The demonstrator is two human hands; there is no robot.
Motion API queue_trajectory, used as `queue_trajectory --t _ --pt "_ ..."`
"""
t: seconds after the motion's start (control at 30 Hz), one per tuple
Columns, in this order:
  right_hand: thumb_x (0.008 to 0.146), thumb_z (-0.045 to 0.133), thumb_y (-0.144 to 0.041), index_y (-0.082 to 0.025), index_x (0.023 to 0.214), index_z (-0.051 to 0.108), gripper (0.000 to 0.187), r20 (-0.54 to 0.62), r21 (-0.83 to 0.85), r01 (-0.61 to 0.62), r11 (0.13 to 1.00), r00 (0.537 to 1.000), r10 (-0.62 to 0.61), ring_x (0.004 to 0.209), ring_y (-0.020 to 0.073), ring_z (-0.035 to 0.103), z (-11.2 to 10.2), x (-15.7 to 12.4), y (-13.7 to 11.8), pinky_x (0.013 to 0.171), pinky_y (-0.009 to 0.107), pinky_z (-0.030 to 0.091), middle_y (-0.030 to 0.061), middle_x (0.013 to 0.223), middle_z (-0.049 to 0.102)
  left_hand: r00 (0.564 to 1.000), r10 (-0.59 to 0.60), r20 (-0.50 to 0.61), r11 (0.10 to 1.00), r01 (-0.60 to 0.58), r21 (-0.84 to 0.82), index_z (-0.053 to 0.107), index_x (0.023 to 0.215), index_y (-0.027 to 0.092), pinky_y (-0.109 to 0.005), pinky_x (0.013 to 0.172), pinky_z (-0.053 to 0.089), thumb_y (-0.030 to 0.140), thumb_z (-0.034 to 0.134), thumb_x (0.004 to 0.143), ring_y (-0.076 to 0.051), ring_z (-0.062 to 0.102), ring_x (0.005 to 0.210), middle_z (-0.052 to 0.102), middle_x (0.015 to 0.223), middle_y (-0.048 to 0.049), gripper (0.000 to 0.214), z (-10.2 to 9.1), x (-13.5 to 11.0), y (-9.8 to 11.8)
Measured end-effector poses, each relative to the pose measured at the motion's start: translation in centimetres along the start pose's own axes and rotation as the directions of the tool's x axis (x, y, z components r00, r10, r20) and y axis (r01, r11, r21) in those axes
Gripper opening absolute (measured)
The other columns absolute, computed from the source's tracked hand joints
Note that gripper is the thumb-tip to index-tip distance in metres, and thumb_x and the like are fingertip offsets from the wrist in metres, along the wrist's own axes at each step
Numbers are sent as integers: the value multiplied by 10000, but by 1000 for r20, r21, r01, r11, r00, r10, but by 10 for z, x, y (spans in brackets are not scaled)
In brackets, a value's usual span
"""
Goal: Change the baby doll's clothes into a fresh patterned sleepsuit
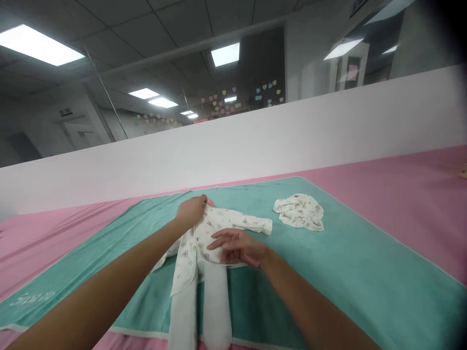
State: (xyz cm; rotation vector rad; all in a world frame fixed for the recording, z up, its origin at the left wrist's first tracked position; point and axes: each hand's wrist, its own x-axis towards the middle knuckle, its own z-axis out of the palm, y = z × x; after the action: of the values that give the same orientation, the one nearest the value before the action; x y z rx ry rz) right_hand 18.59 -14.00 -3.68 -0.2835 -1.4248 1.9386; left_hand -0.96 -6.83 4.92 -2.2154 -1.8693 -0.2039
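A white baby top (211, 226) with a small print lies on the green blanket, one sleeve stretched to the right. Its front panel hangs loose on the left. Below its hem, two white leg-shaped pieces (217, 304) with rounded ends point towards me; whether they are trousers or a doll's legs, I cannot tell. My left hand (191, 211) is closed on the top's neck edge. Over the lower right front, my right hand (242, 248) hovers or rests with its fingers apart. A small pinkish bit beside my left fingertips is mostly hidden.
A crumpled printed white garment (299, 212) lies to the right on the green blanket (346, 267). Pink cloth (412, 194) extends around the blanket. Behind stands a low white wall (226, 150) with glass above it, dotted with heart stickers.
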Motion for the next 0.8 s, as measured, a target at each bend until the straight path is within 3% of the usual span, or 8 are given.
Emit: queue_trajectory --t 0.1,0.17,0.23,0.33,0.47,0.63,0.7,0.8 --pt "785 571 -361 -204 1074 551 329 -374 -124 146 982 909 -182 684 101 597 -19 6 3 653 238 466 52 955 639 999 -41 -11 999 41 5 532 1037 223 -294 606 381 266 387 840 -209 565 734 614 908 -73 248 11 0 -11" --pt "818 489 -420 -209 1024 538 298 -541 -277 93 956 807 -236 691 107 595 -35 9 4 638 238 464 33 900 628 999 -33 -9 999 33 -4 536 1020 216 -282 596 374 258 387 847 -192 563 724 603 938 -75 232 20 -2 -14" --pt "837 408 -500 -193 889 543 340 -617 -395 -27 918 748 -243 616 120 581 -48 10 6 567 248 444 25 778 616 999 -21 -49 1000 21 -8 521 1028 223 -275 586 362 229 339 863 -184 560 757 577 1003 -68 246 26 -5 -17" --pt "817 410 -574 -179 656 526 442 -610 -521 -159 838 757 -236 491 129 512 -55 8 13 494 257 366 11 579 559 990 -7 -144 1000 6 -7 497 1059 237 -266 556 332 196 300 864 -174 551 789 542 1063 -50 280 28 -13 -26" --pt "774 530 -543 -176 506 507 455 -507 -690 -217 690 825 -249 517 118 464 -43 5 21 529 255 296 3 538 550 978 -55 -202 995 38 -88 508 1032 238 -258 563 325 294 318 877 -165 548 800 550 1077 -25 251 31 -38 -50" --pt "874 380 -488 -179 528 465 472 -346 -873 -234 428 916 -203 548 113 453 -29 8 22 544 255 274 -13 582 557 976 -215 -36 908 186 -376 554 818 224 -258 603 349 478 291 872 -178 556 742 622 821 -6 370 43 -79 -72" --pt "889 345 -477 -181 552 445 459 -354 -891 -257 375 909 -218 569 118 457 -29 11 24 550 253 282 -15 594 544 973 -227 40 835 216 -506 563 816 218 -264 630 373 514 288 861 -186 565 734 629 774 -13 407 46 -87 -71" --pt "871 393 -453 -186 627 482 373 -426 -888 -315 334 838 -343 664 138 482 -31 13 28 609 257 318 1 681 557 967 -224 118 738 248 -628 562 916 215 -290 695 399 514 295 852 -213 586 789 647 830 -38 406 47 -89 -62"
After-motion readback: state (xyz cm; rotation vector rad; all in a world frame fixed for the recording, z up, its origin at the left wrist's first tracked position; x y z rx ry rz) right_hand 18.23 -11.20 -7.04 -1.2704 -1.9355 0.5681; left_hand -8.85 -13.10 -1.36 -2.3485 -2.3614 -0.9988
